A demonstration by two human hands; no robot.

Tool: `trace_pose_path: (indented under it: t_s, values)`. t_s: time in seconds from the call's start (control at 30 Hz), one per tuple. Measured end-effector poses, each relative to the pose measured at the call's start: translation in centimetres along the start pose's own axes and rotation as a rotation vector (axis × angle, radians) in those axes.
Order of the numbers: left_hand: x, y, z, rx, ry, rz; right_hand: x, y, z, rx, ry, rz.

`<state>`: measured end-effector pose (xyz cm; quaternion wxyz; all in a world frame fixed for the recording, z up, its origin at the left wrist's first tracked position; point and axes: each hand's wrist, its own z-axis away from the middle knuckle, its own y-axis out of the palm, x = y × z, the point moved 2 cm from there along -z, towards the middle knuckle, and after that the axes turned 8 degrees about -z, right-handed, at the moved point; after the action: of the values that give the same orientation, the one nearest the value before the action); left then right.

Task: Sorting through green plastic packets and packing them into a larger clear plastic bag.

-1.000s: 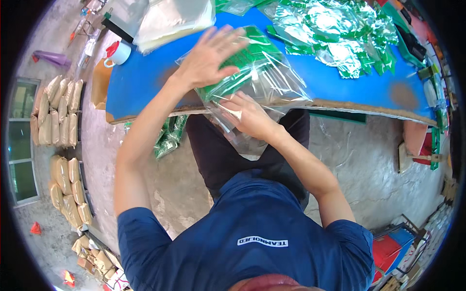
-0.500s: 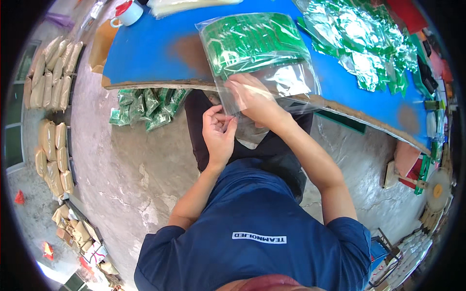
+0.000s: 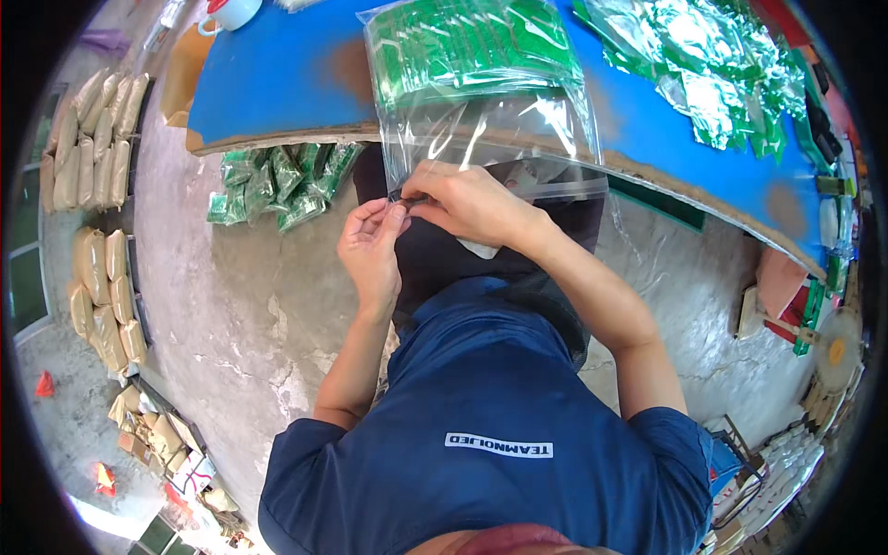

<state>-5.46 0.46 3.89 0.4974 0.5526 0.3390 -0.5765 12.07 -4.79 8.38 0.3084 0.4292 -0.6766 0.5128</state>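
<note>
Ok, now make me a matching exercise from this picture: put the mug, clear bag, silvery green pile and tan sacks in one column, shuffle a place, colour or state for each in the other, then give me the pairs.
Column one
1. Mug
2. Clear bag
3. Silvery green pile
4. Tan sacks

Column two
A. On the right part of the blue table
B. At the far left, away from the table
C. White, with a handle
D. Left hand and right hand at its near left corner

Pairs: 1-C, 2-D, 3-A, 4-B
</note>
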Motion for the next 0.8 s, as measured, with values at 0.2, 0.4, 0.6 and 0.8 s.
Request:
trace_pose_path:
  t_s: [0.2, 0.4, 0.6, 0.8]
  values:
    - [0.1, -0.8, 0.0, 0.03, -0.039, -0.131, -0.3, -0.1, -0.3, 0.107, 0.074, 0.013]
    - [-9.4, 9.7, -9.3, 0.161, 0.258, -0.238, -0.6, 0.7, 0.1, 0.072, 0.049, 0.131]
    - [-5.2, 11.6, -15.3, 0.308, 0.68, -1.134, 2.2, -6.8, 11.6, 0.162, 0.516, -0.339]
    - [-5.5, 12.6, -15.7, 0.408, 0.765, -0.992, -3.6, -15.3, 58.1, -1.391, 0.852, -0.839]
